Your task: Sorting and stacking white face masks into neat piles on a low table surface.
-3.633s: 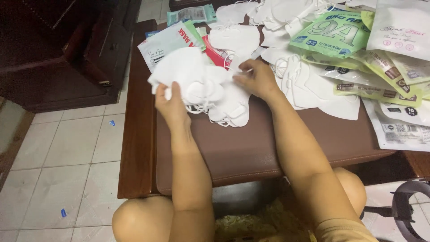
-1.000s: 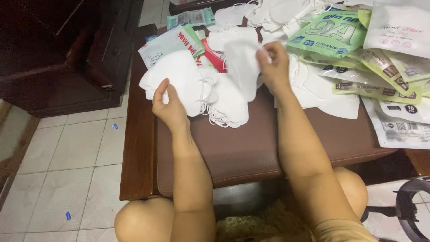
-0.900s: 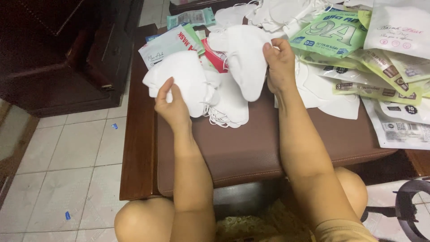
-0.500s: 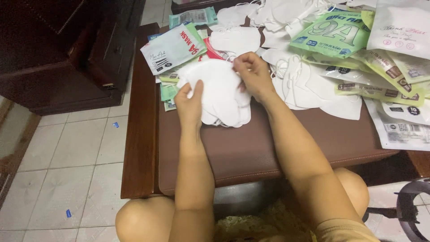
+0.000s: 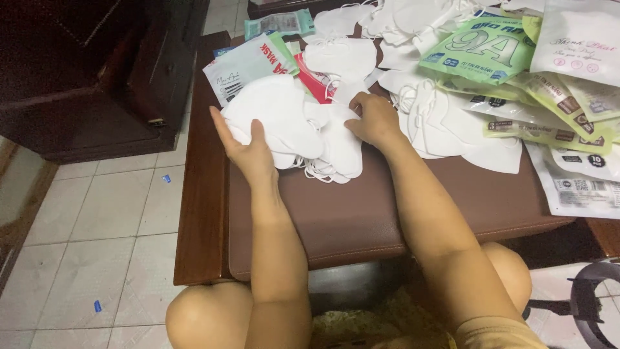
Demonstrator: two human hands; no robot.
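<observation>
we see a stack of white face masks (image 5: 290, 126) lying on the brown padded top of the table (image 5: 387, 207), toward its far left part, with thin ear loops spilling out at the near edge of the pile. the left hand (image 5: 248, 145) rests on the left side of the stack, fingers spread flat and thumb laid over the top mask, pressing rather than gripping. the right hand (image 5: 374, 119) sits at the right edge of the same stack, fingers curled down onto a mask there; we cannot tell whether it pinches anything.

just behind the stack lies a white and green mask packet (image 5: 248, 64), flat and tilted, with a red packet (image 5: 314, 81) partly under it and one more white mask (image 5: 339, 58) on top of that. a small teal packet (image 5: 279, 24) sits at the far edge of the table.

to the right, loose white masks (image 5: 452, 129) lie spread out, overlapping each other. over them lie sealed pouches: a bright green one (image 5: 481, 52), several pale green ones (image 5: 549, 110) fanned beneath it, and white ones (image 5: 578, 187) at the right edge. what is in the pouches we cannot tell.

a dark wooden cabinet (image 5: 90, 71) stands on the tiled floor (image 5: 97, 226) left of the table. our knees (image 5: 206, 317) show below.
</observation>
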